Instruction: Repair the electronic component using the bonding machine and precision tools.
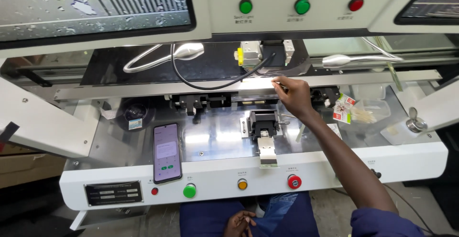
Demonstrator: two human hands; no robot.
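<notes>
Left hand [240,223] below machine edge [334,170]

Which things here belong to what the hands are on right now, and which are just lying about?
In hand:
- right hand, fingertips at the lit rail
- black clamp fixture just below it
- machine head above the rail

Lying about:
- phone with its screen on, resting on the deck
- red-and-white packet
- clear tub of sticks
- left hand, resting on the lap

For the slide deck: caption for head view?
Right hand reaches under the machine's lit head; left hand rests in lap.
</notes>
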